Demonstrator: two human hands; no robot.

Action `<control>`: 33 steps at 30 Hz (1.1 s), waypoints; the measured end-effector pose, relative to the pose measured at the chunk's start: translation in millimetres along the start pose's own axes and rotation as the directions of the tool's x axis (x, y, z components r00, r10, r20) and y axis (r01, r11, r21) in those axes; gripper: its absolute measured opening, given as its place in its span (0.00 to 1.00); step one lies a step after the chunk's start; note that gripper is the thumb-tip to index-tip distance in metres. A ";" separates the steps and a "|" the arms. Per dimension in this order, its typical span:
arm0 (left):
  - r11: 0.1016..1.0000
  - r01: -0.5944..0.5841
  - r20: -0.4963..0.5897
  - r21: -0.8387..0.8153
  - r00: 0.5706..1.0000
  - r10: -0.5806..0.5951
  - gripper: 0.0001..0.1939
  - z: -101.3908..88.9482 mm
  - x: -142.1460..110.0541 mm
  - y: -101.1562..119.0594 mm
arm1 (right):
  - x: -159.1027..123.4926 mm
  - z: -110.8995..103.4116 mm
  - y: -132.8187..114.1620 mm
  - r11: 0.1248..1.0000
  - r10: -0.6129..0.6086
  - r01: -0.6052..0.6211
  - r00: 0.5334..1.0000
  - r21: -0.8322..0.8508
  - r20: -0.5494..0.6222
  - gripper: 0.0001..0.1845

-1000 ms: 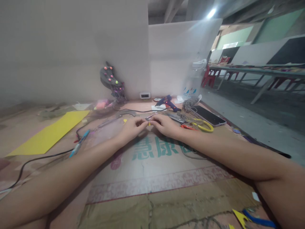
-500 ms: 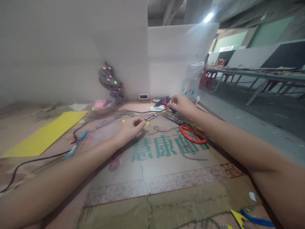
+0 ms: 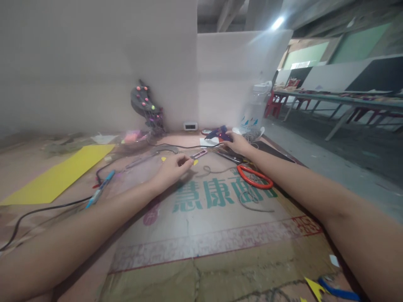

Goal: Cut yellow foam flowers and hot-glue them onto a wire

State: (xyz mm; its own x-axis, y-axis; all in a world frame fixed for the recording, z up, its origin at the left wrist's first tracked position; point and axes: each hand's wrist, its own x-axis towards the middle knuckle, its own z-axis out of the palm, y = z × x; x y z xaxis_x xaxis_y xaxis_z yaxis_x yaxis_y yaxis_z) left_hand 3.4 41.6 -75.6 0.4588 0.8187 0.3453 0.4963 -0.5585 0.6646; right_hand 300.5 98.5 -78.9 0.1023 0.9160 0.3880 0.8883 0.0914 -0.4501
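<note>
My left hand [image 3: 175, 168] rests over the printed cardboard [image 3: 217, 226], thumb and forefinger pinched together. Anything between them is too small to make out. Just beyond its fingertips lie a utility knife [image 3: 201, 154] and a small yellow paper piece [image 3: 195, 162]. Farther right, my right hand [image 3: 238, 144] is at the handle end of a dark blue glue gun [image 3: 217, 133], with thumb and fingers apart. The gun lies low by a white paper piece [image 3: 208, 142], a small red light showing on it. A black cord [image 3: 189, 147] runs leftward below it.
Red-handled scissors [image 3: 255, 177] and loose grey string [image 3: 255, 207] lie under my right forearm. Yellow paper [image 3: 59, 174] and a blue pen [image 3: 101, 188] are at left. A dark crescent-shaped craft piece with coloured balls [image 3: 145, 102] stands at the back, near a small white display [image 3: 190, 126].
My right hand has lowered and loosened around the glue gun, which now sits slightly lower and flatter. Grey string behind that hand has come into view. My left hand has stayed nearly still.
</note>
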 end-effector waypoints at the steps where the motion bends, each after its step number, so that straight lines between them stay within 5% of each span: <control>1: 1.000 0.005 0.001 0.001 1.000 -0.005 0.15 0.1 0.2 -0.4 | -0.5 -0.8 -0.9 1.000 0.013 -0.013 1.000 0.002 -0.010 0.24; 10: 1.000 0.009 0.011 -0.027 1.000 -0.008 0.15 0.5 0.4 -2.7 | -1.8 0.3 -3.1 0.994 0.102 -0.100 0.993 0.040 -0.053 0.23; 25: 1.000 0.018 0.028 -0.017 0.999 -0.017 0.16 0.2 0.5 -1.5 | -11.8 -4.1 -8.8 0.996 0.018 -0.017 1.000 0.083 -0.018 0.15; 33: 0.991 0.086 0.018 -0.098 0.996 -0.084 0.16 -0.3 5.1 -10.2 | -28.0 -46.1 -60.1 0.956 -0.084 0.111 0.991 0.270 -0.107 0.15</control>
State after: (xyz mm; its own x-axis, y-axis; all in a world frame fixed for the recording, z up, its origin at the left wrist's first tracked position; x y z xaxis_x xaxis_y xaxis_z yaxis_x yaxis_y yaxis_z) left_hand 0.5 51.4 -80.3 0.4290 0.8602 0.2757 0.4590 -0.4705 0.7536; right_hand 264.9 49.3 -25.6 0.0744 0.8578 0.5085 0.7400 0.2943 -0.6048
